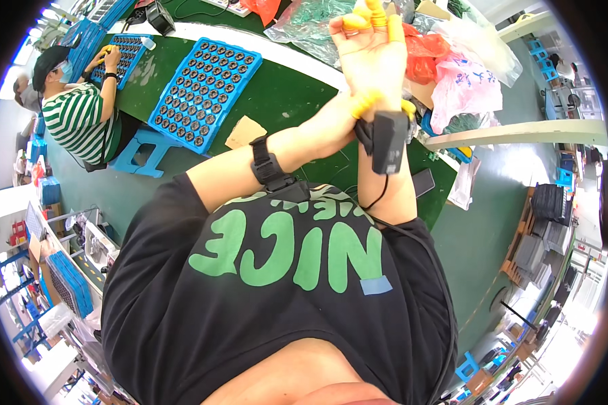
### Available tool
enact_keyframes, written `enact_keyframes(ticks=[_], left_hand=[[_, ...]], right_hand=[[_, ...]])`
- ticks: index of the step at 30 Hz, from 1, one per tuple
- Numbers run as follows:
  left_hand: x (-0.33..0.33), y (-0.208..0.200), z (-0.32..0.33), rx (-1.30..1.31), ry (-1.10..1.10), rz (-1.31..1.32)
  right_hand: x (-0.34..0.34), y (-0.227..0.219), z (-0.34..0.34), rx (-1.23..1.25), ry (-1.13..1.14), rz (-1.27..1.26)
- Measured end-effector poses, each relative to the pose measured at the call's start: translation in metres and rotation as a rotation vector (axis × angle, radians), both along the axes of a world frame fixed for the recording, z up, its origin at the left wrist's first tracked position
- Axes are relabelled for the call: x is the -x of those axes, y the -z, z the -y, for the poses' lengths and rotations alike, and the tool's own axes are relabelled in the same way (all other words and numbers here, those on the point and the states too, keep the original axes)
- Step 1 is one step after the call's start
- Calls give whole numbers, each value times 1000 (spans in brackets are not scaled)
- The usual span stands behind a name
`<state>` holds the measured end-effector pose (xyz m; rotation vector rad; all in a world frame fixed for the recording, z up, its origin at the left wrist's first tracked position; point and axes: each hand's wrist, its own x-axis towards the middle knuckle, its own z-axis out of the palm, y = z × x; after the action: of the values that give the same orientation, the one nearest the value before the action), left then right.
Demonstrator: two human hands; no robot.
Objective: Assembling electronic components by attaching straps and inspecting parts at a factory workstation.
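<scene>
My left hand (332, 123) wraps round my right wrist from the left. Its yellow-covered thumb lies across the wrist, and another yellow fingertip shows at the far side. Just below this grip a black box-shaped device (389, 143) is strapped to my right forearm, with a cable running down from it. My right hand (373, 64) is raised over the bench, palm facing up and nothing in it. Yellow finger cots cover its loosely bent fingers. A black strap (269, 164) circles my left forearm.
On the green bench (290, 91) lie a blue tray (250, 69) of round black parts, a cardboard piece (246, 132) and a phone (423, 181). Plastic bags (467, 91) crowd the right. A co-worker (81, 115) handles another tray at left, by a blue stool (138, 154).
</scene>
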<state>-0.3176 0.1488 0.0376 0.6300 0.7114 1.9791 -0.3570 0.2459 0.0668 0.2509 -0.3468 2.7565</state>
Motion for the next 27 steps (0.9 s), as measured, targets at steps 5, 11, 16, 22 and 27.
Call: enact_keyframes(ticks=[5, 11, 16, 22, 27], left_hand=[[14, 16, 22, 263, -427, -38], [-7, 21, 33, 230, -405, -726], [-5, 12, 22, 137, -540, -915], [2, 1, 15, 117, -628, -983], [-3, -11, 4, 44, -549, -771]], right_hand=[[13, 27, -40, -86, 69, 114], [21, 28, -59, 375, -233, -68], [7, -1, -60, 347, -46, -131], [8, -26, -64, 416, 4, -143], [-9, -50, -72, 481, -72, -420]])
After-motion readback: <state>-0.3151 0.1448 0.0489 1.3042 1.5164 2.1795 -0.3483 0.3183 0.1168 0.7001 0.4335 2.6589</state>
